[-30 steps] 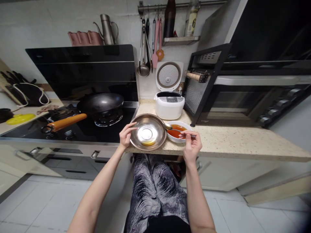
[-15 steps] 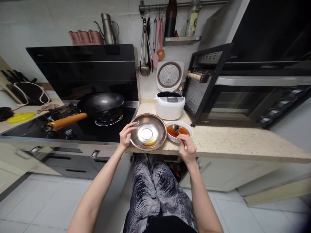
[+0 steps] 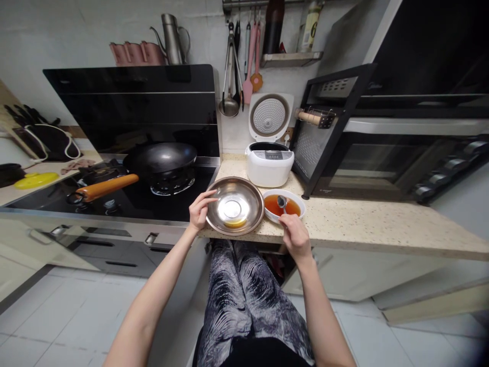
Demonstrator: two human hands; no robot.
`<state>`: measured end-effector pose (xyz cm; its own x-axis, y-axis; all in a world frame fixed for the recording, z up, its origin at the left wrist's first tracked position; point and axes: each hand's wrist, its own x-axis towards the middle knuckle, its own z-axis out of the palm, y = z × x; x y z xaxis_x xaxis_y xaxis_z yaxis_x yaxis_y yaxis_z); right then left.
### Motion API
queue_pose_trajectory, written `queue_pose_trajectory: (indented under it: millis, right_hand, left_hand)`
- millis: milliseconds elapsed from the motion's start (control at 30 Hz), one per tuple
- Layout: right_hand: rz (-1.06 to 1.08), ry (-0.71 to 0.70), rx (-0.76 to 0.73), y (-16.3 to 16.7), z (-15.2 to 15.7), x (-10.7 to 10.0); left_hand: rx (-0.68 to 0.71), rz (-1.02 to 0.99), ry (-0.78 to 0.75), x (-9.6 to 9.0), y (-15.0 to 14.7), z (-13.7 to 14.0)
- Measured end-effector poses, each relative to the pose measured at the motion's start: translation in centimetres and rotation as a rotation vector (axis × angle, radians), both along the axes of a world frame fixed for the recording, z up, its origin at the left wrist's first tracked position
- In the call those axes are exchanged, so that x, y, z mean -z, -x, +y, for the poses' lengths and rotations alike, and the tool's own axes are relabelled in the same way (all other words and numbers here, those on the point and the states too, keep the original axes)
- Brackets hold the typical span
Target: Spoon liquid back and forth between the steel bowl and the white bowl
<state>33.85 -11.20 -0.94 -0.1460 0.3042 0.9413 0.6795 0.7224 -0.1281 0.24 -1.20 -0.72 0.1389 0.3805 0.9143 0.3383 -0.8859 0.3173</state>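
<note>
My left hand [image 3: 199,209] grips the left rim of a shallow steel basin [image 3: 252,206], fingers over the edge. A little yellow liquid [image 3: 234,223] lies in the basin's near side. Just right of it stands a white bowl [image 3: 304,206] of reddish-orange liquid [image 3: 292,206]. In my right hand [image 3: 296,235] a metal spoon [image 3: 282,201] is pinched by its handle, its bowl over or in the orange liquid; I cannot tell how deep it sits.
Behind the bowl stands a white rice cooker [image 3: 270,171] with its lid raised. A black wok [image 3: 162,157] rests on the stove at left, its wooden handle [image 3: 109,187] jutting forward. An oven [image 3: 382,158] and black rack [image 3: 311,142] stand at right.
The spoon's head has shifted slightly to the right within the white bowl. My left hand stays on the basin's rim. The whole view has shifted slightly.
</note>
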Motion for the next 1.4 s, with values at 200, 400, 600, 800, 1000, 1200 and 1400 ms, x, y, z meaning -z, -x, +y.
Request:
queue_pose_trajectory:
  millis: [200, 400, 600, 800, 1000, 1200, 1400]
  right_hand:
    - [0.327, -0.114, 0.087, 1.7, -0.9, -0.5]
    - [0.647, 0.001, -0.111, 4.8, -1.9, -0.9]
    - [0.566, 0.273, -0.283, 6.3, -1.7, 0.6]
    - [0.535, 0.373, -0.319, 6.2, -1.3, 0.9]
    - [0.532, 0.429, -0.339, 5.5, -0.9, 0.8]
    - [0.517, 0.500, -0.401, 4.8, -0.2, 0.8]
    - [0.546, 0.568, -0.463, 4.6, 0.2, 0.4]
  left_hand:
    - [0.020, -0.008, -0.005, -0.2, -0.1, -0.1]
    - [0.002, -0.014, -0.005, 0.0, -0.1, 0.0]
    - [-0.010, -0.012, -0.008, 0.1, -0.1, 0.0]
    - [0.015, -0.013, -0.036, 0.0, -0.1, -0.1]
    - [0.015, -0.011, -0.043, -0.1, -0.1, -0.2]
    - [-0.017, -0.001, -0.043, 0.2, -0.1, -0.1]
    - [-0.032, 0.007, -0.056, 0.3, 0.0, -0.2]
